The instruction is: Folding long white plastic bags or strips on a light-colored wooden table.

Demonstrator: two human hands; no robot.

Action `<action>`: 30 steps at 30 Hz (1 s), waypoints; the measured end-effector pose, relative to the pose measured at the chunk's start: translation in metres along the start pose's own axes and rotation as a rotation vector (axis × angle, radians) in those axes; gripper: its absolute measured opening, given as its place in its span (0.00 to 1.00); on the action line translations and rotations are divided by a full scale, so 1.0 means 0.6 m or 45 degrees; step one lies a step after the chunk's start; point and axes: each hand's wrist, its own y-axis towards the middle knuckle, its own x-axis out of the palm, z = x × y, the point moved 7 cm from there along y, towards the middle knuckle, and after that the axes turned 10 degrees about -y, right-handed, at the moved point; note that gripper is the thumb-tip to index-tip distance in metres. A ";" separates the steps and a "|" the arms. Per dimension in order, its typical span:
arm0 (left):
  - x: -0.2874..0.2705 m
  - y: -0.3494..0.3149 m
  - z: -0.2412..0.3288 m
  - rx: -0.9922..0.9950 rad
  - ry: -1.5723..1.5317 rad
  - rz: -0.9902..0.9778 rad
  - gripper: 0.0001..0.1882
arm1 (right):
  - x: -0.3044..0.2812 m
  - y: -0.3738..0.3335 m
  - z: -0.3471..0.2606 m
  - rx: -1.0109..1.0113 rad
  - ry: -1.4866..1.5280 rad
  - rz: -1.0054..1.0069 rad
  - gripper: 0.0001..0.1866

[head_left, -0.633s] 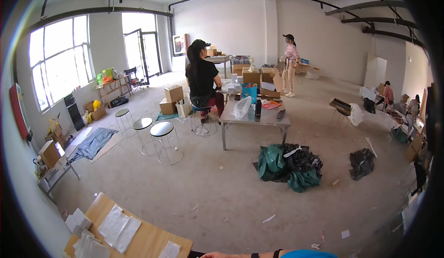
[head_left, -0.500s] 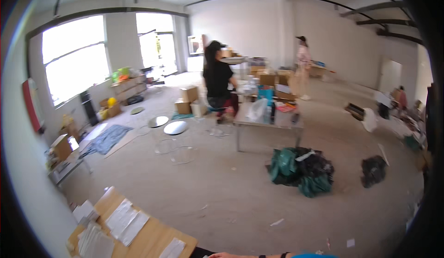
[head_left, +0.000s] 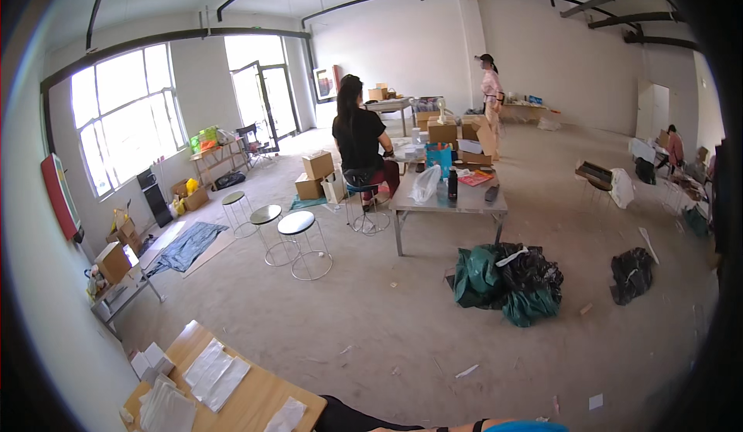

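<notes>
Only a thin strip of my right hand (head_left: 396, 430) shows at the lower edge, beside a black trouser leg (head_left: 348, 416). Its fingers are cut off by the frame, so what it holds, if anything, is hidden. A blue sleeve (head_left: 526, 426) lies to its right. My left hand is out of view. Closest to the hand is a light wooden table (head_left: 251, 393) at lower left. On it lie flat white sheets or bags (head_left: 217, 374), a loose white piece (head_left: 286, 415), a stack of white sheets (head_left: 166, 409) and small white boxes (head_left: 151, 361).
Green and black plastic bags (head_left: 507, 285) lie before a metal table (head_left: 449, 200) bearing a black bottle (head_left: 453, 184). Round stools (head_left: 296, 224) stand left of it. One person (head_left: 360, 142) sits in black; another (head_left: 491, 95) stands in pink. A third (head_left: 672, 145) is far right.
The view has steadied and shifted slightly. Less of my right hand shows at the lower edge, and more of the black trouser leg. The standing person now appears slightly farther left.
</notes>
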 end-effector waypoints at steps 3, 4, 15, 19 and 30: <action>0.033 -0.014 0.045 -0.013 -0.011 -0.041 0.21 | -0.003 -0.026 0.002 -0.031 -0.145 -0.006 0.15; 0.044 -0.020 0.057 -0.012 -0.009 -0.046 0.21 | -0.001 -0.034 0.000 -0.031 -0.225 0.006 0.12; 0.039 -0.020 0.021 -0.028 -0.046 0.012 0.17 | -0.005 -0.026 -0.020 -0.163 -0.158 0.106 0.15; 0.051 -0.024 0.049 0.009 -0.122 -0.038 0.16 | -0.013 -0.019 -0.012 -0.099 -0.092 0.136 0.16; 0.045 -0.012 0.021 -0.037 0.030 0.038 0.16 | -0.020 0.010 0.042 -0.002 -0.012 0.058 0.15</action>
